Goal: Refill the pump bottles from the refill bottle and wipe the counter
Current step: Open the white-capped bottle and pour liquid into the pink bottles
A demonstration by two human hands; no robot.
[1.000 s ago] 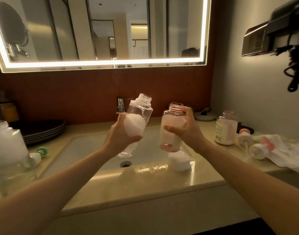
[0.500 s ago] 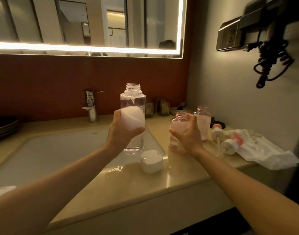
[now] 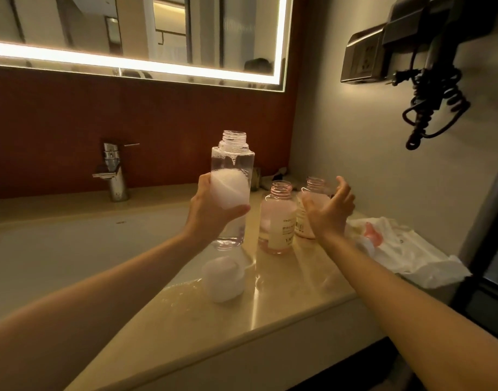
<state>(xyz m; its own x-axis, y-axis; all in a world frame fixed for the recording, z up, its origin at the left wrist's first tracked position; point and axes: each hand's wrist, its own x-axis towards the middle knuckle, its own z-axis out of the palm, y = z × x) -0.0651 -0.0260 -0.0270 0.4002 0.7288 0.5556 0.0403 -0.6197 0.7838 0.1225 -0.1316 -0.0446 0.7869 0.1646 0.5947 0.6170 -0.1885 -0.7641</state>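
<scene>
Left hand (image 3: 214, 214) grips refill bottle (image 3: 232, 165) upright; right hand (image 3: 328, 211), open, hovers by far bottle (image 3: 315, 184): grasp it low, clear of near bottle (image 3: 277, 221).

The room is dim and warm; nearly all light comes from the glowing strip (image 3: 135, 64) edging the mirror (image 3: 185, 26) on the far wall (image 3: 157, 114), itself burnt out to white. It lays pale streaks of glare on the wet counter (image 3: 304, 300) and shines through the clear bottle (image 3: 233, 165). Near corners sink into shadow, straight lines bow toward the edges, and detail is soft.
</scene>
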